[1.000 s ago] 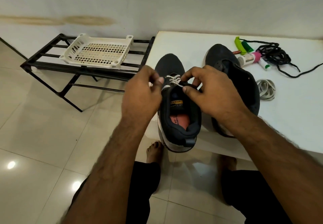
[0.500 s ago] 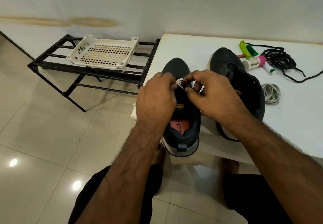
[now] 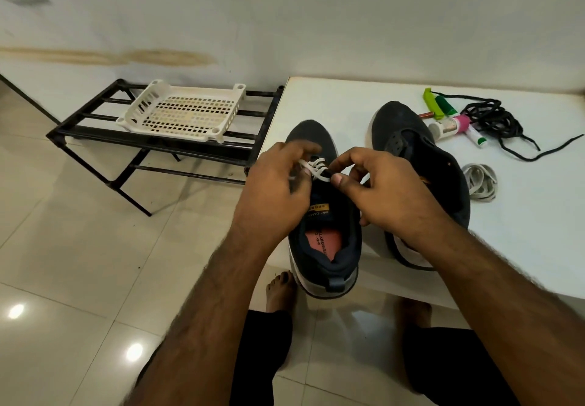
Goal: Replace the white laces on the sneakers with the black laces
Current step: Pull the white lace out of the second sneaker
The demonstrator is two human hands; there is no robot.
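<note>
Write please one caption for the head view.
Both hands, left and right, pick at the white lace of the near sneaker.

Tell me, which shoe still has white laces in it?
The left shoe, the one both hands work on. White laces still cross its front. The right shoe shows bare eyelets.

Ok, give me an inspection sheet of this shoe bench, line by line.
Surface: white table, both sneakers standing on it.
Job's things: near sneaker still has its white lace; far sneaker unlaced; removed white lace coiled beside it; black laces piled at the back.
Clutter: green clip, small tubes.
Fingers: left hand and right hand both pinch the white lace.
Cables: nothing seen.
Surroundings: black rack holding a white basket; tiled floor.
</note>
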